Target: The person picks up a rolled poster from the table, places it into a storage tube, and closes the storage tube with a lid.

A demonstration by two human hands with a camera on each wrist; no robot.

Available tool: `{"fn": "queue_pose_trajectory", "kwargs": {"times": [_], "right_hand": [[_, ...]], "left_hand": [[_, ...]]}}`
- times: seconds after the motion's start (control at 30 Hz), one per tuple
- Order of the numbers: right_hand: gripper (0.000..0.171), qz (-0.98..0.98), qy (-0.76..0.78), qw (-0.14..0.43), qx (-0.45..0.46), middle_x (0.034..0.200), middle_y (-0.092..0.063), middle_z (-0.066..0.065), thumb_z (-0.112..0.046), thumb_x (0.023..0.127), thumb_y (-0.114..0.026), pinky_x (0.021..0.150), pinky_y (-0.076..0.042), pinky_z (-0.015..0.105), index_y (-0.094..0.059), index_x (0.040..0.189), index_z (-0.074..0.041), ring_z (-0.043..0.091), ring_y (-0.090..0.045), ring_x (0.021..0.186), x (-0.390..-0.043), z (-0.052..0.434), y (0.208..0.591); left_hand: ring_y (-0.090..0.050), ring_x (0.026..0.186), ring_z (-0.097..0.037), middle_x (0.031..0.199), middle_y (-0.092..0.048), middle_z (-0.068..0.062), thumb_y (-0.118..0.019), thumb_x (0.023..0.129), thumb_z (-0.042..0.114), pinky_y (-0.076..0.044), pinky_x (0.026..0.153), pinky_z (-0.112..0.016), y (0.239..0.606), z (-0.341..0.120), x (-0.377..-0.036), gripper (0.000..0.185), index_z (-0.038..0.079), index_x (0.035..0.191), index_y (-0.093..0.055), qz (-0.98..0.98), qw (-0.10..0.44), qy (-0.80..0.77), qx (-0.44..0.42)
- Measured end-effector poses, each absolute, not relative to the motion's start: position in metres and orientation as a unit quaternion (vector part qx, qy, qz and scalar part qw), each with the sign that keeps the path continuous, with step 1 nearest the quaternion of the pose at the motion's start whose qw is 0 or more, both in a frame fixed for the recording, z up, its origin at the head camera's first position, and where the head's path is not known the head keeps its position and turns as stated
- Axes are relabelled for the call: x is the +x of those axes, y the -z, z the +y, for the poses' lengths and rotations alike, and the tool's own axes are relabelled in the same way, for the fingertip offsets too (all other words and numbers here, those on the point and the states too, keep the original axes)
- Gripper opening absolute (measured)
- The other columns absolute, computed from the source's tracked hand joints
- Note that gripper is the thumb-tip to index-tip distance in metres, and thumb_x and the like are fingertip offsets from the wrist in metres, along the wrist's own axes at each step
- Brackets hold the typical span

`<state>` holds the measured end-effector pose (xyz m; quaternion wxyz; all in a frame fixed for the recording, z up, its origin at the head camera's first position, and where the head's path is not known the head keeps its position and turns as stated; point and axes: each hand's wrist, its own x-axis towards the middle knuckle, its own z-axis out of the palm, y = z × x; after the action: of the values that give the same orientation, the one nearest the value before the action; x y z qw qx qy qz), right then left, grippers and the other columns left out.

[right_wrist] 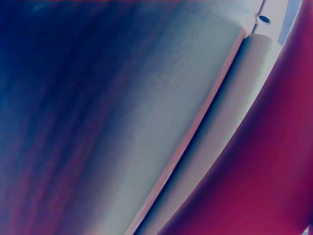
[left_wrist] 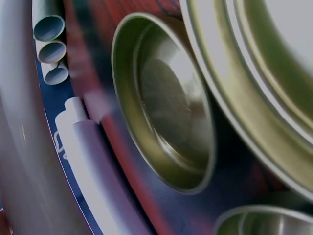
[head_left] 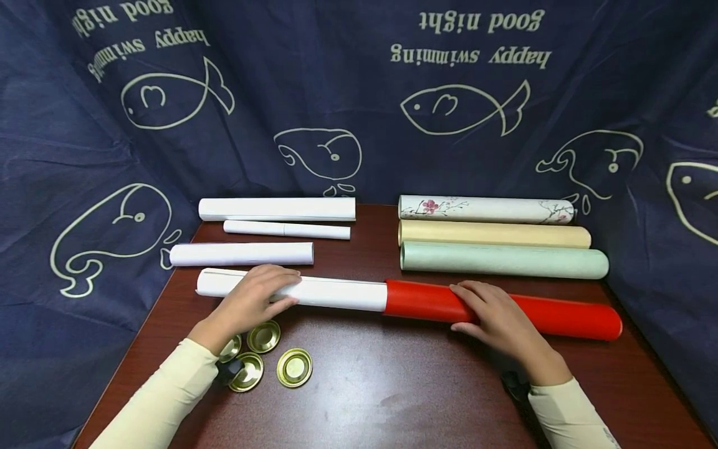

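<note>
My left hand grips a white paper roll near its middle, thumb on the near side and fingers over the top. My right hand holds a red paper tube the same way. The white roll's right end meets the red tube's left end in one line; it appears to run inside, but how far is hidden. Both lie across the table. Several gold round lids rest near my left wrist, partly covered by it. In the left wrist view one gold lid shows close up. The red tube fills the right wrist view's right side.
Three white rolls, one of them thin, lie at the back left. At the back right are a flower-patterned tube, a beige tube and a green tube. Dark blue cloth walls the table's back and sides.
</note>
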<state>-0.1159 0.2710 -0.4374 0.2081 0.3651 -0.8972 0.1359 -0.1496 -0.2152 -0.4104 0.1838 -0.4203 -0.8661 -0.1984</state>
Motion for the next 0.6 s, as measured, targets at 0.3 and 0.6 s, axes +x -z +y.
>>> {"fn": "queue_pose_trajectory", "kwargs": {"times": [0.3, 0.6], "right_hand": [[0.069, -0.899, -0.134, 0.2, 0.365, 0.118, -0.061, 0.015, -0.06, 0.09, -0.063, 0.089, -0.047, 0.055, -0.059, 0.131, -0.003, 0.035, -0.06, 0.103, -0.114, 0.269, 0.435], [0.071, -0.896, -0.138, 0.202, 0.37, 0.118, -0.062, 0.016, -0.058, 0.088, -0.066, 0.089, -0.048, 0.055, -0.059, 0.131, -0.002, 0.036, -0.061, 0.103, -0.114, 0.266, 0.436]], "left_hand": [[-0.063, 0.108, -0.027, 0.118, -0.069, -0.009, -0.078, 0.083, 0.025, -0.044, 0.098, -0.05, 0.407, -0.205, -0.147, 0.043, 0.004, 0.119, -0.069, -0.864, 0.192, 0.187, -0.427], [-0.063, 0.109, -0.025, 0.118, -0.069, -0.008, -0.078, 0.083, 0.027, -0.044, 0.098, -0.047, 0.404, -0.194, -0.143, 0.042, 0.004, 0.117, -0.069, -0.862, 0.194, 0.177, -0.434]]}}
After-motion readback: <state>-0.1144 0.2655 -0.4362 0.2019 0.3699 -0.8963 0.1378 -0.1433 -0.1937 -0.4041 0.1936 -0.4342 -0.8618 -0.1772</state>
